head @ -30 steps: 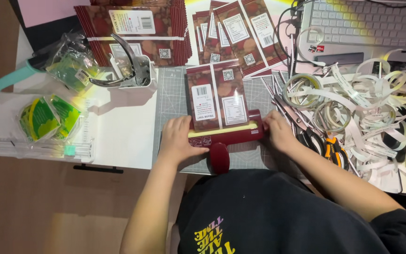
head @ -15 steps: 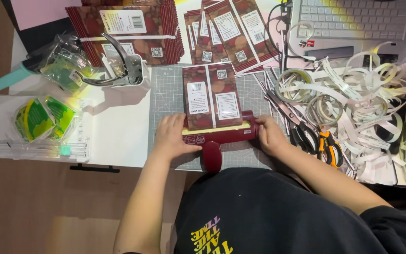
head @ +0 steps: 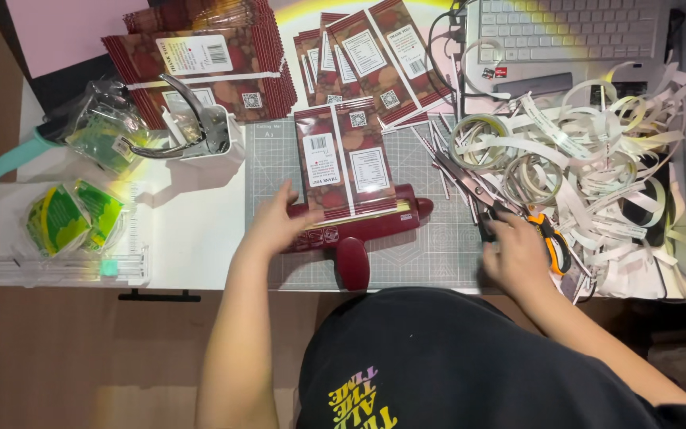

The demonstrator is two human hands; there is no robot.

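Two hands low over bench: left hand (head: 273, 225) flat, grip wide, pressing dark red pouch (head: 345, 159) on red sealer (head: 355, 230) at centre; right hand (head: 518, 254) right, fingers curled on orange-handled scissors (head: 545, 238).

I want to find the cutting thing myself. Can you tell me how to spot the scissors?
Start at the grey cutting mat in the middle, then go to its right edge, where the right hand reaches. The scissors lie there beside the pile of white paper strips, the only thing with orange-and-black handles.

The right hand (head: 518, 256) is motion-blurred, its fingers covering part of the orange-handled scissors (head: 548, 238); beneath the left hand's (head: 273, 222) fingers, the dark red sealer's (head: 355, 230) end is hidden
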